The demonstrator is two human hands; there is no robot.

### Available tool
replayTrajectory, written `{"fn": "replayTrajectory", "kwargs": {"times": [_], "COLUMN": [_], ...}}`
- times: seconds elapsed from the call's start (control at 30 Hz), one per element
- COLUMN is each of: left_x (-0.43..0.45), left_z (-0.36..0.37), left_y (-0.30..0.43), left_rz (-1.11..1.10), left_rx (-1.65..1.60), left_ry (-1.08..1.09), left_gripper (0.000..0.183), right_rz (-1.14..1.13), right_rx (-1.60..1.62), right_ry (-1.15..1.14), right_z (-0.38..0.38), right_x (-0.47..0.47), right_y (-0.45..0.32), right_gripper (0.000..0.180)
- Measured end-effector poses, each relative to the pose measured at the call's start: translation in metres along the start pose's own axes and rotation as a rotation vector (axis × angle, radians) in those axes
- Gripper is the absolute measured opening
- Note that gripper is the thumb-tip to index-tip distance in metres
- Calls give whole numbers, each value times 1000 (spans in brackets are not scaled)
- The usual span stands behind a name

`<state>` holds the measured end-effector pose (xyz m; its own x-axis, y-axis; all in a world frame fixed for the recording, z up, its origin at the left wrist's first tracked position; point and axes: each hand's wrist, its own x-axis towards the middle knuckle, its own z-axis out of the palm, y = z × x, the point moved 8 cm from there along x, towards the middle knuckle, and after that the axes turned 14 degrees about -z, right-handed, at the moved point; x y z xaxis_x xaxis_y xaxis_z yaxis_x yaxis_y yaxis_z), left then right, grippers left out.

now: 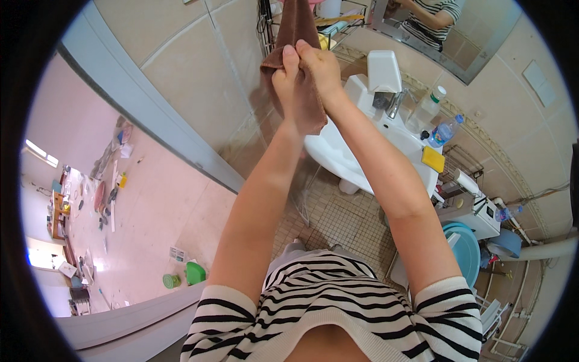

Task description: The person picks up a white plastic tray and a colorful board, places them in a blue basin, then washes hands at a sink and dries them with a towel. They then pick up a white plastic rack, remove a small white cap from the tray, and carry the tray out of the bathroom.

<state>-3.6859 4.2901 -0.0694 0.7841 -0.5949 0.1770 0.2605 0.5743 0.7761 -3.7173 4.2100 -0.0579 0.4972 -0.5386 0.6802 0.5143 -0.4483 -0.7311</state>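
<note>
Both my arms reach up and away from me toward the top of the view. My left hand (286,86) and my right hand (322,72) grip a brown cloth towel (295,22) side by side, thumbs close together. The towel runs on above my hands to the top edge of the view, and a loose part hangs below around my wrists. Some fingers are hidden behind the cloth. The white washbasin (337,149) lies below and to the right of my hands.
A wire rack (353,22) stands behind the towel. The basin's rim holds a faucet (398,104), plastic bottles (445,130) and a yellow sponge (433,159). A mirror (452,31) hangs above. Blue basins (470,258) are at right; a door frame (154,99) borders the left.
</note>
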Motion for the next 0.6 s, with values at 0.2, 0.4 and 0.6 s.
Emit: {"fn": "replayTrajectory", "kwargs": {"times": [0.2, 0.4, 0.6], "left_x": [-31, -46, -28], "left_z": [10, -7, -11], "left_y": [-15, -38, -10], "left_rz": [-303, -408, 280], "left_rx": [-685, -666, 1739], "left_ry": [-351, -321, 80], "left_gripper": [36, 35, 39], "right_rz": [-624, -788, 172], "right_rx": [-581, -333, 1680], "right_ry": [-192, 53, 251], "right_z": [30, 22, 42], "right_x": [-16, -25, -41], "right_y": [-67, -84, -30], "right_gripper": [30, 16, 80]}}
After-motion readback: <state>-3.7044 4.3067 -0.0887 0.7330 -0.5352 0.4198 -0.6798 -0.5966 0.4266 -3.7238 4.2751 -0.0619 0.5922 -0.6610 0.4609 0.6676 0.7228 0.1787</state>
